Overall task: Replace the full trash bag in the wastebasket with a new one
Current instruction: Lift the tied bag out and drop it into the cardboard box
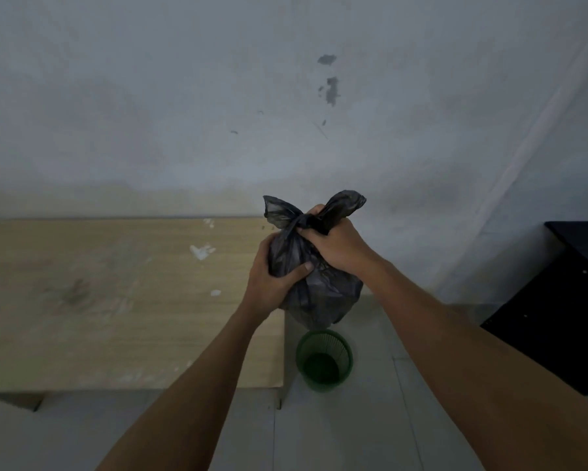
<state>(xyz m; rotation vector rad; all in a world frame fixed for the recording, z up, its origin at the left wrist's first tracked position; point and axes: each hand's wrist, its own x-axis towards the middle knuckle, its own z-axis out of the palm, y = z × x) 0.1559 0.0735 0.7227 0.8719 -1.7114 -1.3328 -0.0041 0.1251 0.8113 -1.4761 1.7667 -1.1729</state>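
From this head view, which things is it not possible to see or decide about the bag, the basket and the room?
- Contents of the black trash bag: hidden by its opaque plastic.
- The knot: partly covered by the right hand; the left hand covers the bag's side.
- Green wastebasket: inside dark; its far rim is covered by the bag.
- New bag: none in view.
- Black furniture: cut off by the right edge.

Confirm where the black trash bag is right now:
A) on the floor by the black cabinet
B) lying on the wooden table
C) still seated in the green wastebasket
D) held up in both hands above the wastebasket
D: the knotted black trash bag is gripped by the left hand and right hand, above the green wastebasket, which has no bag in it.
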